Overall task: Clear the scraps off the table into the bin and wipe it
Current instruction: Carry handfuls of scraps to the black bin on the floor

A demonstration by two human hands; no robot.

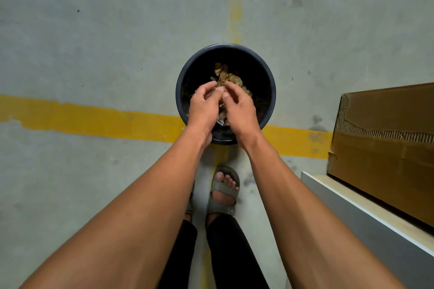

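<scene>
A round dark bin (185, 70) stands on the concrete floor straight ahead. Brown and pale scraps (229, 76) lie heaped inside it. Both my hands hover over the bin's opening, backs up, thumbs touching each other. My left hand (204, 103) has loosely bent fingers pointing toward the right hand. My right hand (239, 103) mirrors it, fingers bent downward. A few scraps (222, 115) show in the gap between and below the hands; whether either hand holds any I cannot tell.
A white table edge (352, 199) runs along the lower right with a torn cardboard sheet (387, 138) lying on it. A yellow painted line (94, 119) crosses the grey floor. My sandalled foot (224, 192) stands just before the bin.
</scene>
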